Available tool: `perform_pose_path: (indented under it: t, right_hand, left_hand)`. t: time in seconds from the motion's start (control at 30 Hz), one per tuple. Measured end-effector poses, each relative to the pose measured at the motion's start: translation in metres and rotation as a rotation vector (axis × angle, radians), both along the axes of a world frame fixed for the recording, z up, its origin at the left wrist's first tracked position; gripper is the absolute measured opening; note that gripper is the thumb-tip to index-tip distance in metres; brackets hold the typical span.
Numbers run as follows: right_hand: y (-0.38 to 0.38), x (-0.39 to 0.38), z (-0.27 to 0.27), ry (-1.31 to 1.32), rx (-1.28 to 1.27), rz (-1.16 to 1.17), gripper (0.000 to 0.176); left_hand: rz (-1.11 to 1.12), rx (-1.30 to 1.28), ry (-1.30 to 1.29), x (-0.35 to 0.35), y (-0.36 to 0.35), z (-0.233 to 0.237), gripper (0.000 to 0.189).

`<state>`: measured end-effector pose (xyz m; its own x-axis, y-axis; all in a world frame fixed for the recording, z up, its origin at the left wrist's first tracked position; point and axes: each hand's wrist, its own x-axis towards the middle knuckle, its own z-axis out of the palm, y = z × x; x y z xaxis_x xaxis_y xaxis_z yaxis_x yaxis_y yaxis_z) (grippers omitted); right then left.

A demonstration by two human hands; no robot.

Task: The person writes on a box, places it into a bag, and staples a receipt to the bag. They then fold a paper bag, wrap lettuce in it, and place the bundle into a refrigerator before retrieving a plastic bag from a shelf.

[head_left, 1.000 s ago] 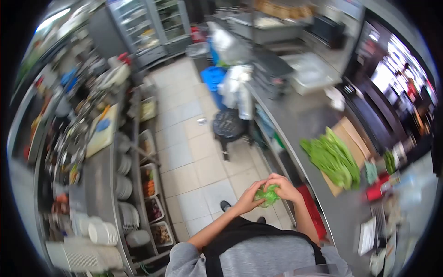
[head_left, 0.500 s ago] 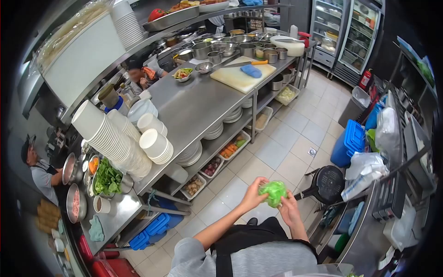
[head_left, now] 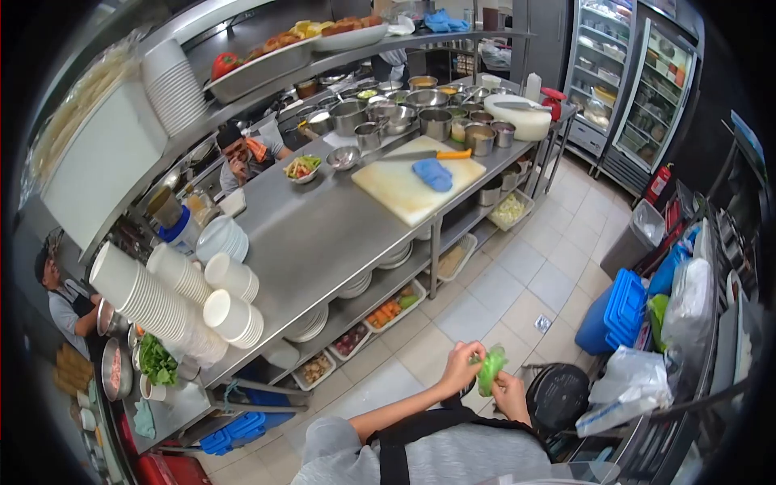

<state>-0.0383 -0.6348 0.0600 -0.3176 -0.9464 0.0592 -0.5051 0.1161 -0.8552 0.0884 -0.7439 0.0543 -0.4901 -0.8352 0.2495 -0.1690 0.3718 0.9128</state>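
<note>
hands: our left hand point(head_left: 462, 368) and right hand point(head_left: 511, 394) both clasp the lettuce bunch point(head_left: 491, 368) | advice: we'd cup underneath, since it's over the floor point(head_left: 485, 299)

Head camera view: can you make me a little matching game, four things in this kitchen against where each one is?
Things
1. green leaves
2. blue cloth
3. white bowls
4. blue crates

Places
A. standing on the floor tiles, at the right of the aisle
B. stacked at the near end of the steel table
C. held between the left hand and the right hand
D. lying on the white cutting board

Pairs: 1-C, 2-D, 3-B, 4-A.
</note>
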Motion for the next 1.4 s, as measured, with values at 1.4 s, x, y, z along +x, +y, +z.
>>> perform_pose_path:
  t: [1.4]
  right_hand:
    - [-0.217, -0.614, 0.010, 0.089, -0.310, -1.632, 0.024]
  left_hand:
    - [-1.835, 0.799, -0.184, -0.781, -0.248, 0.016, 0.027]
